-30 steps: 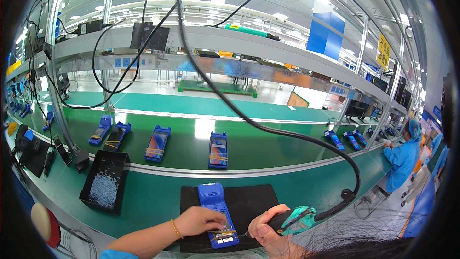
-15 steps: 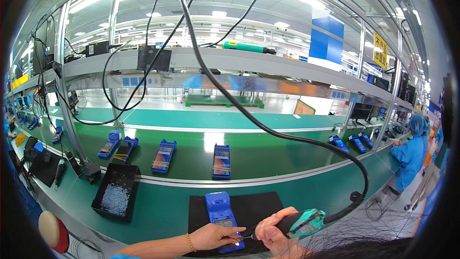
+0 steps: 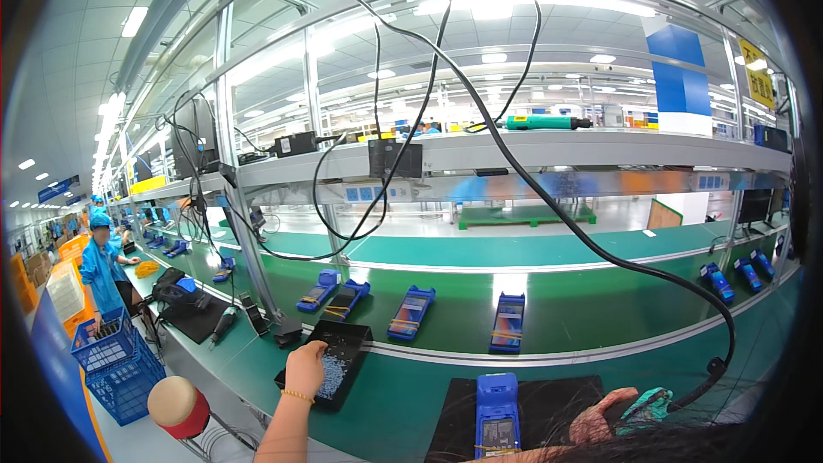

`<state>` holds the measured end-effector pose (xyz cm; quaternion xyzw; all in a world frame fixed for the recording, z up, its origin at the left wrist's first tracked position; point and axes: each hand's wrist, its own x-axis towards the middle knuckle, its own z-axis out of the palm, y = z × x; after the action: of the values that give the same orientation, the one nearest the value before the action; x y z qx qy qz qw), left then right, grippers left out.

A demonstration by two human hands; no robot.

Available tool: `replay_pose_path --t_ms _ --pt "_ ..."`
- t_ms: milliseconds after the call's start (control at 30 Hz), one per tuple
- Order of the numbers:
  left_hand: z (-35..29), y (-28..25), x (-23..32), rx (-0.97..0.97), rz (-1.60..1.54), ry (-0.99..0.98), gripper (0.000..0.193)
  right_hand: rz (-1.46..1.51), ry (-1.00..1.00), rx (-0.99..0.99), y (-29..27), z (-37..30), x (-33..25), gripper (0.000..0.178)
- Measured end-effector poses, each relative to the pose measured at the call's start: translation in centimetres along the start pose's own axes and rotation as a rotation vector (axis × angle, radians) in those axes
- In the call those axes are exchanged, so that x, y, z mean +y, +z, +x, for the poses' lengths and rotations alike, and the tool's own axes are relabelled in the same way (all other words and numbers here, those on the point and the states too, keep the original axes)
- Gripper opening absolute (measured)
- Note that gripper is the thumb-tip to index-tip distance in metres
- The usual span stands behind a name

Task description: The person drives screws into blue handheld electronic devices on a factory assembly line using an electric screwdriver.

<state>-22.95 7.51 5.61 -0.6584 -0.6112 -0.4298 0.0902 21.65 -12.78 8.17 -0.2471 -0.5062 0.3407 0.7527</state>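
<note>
My left hand point(image 3: 303, 370), with a beaded bracelet on the wrist, is over a black tray point(image 3: 363, 345) of small screws point(image 3: 331, 377). Its fingertips are pinched together above the tray; whatever is between them is too small to make out. At the lower right my right hand point(image 3: 597, 417) is wrapped around a green and black electric screwdriver point(image 3: 645, 411), its tip hidden. A thick black cable point(image 3: 604, 266) runs from the tool. Between the hands a blue handheld payment terminal point(image 3: 497, 407) lies face down on a black mat point(image 3: 549, 394), a yellow band near its lower end.
More blue terminals, several with yellow bands, rest on the green conveyor point(image 3: 454, 291) beyond the bench. A second screwdriver point(image 3: 225, 326) lies left of the tray. A metal post point(image 3: 255, 253) and shelf point(image 3: 480, 153) stand ahead. Left are a stool point(image 3: 178, 407), blue crates point(image 3: 120, 369) and a person point(image 3: 103, 266).
My left hand has left the terminal and moved left to the screw tray. My right hand and screwdriver have moved off the terminal to its right. The view has turned left.
</note>
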Motion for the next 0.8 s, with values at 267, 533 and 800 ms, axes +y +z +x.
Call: replay_pose_path --t_ms 267,533,800 --pt "-1.4 2.3 3.7 -0.205 0.104 0.236 0.04 0.146 0.326 -0.179 -1.0 5.4 -1.3 0.032" --pt "-19.6 13.5 20.0 0.109 0.33 0.818 0.061 -0.063 -0.148 -0.19 1.3 4.0 -3.6 0.049" --pt "-16.5 6.7 23.3 -0.721 -0.11 0.852 0.065 -0.06 -0.135 -0.111 -0.4 1.9 -3.2 0.046"
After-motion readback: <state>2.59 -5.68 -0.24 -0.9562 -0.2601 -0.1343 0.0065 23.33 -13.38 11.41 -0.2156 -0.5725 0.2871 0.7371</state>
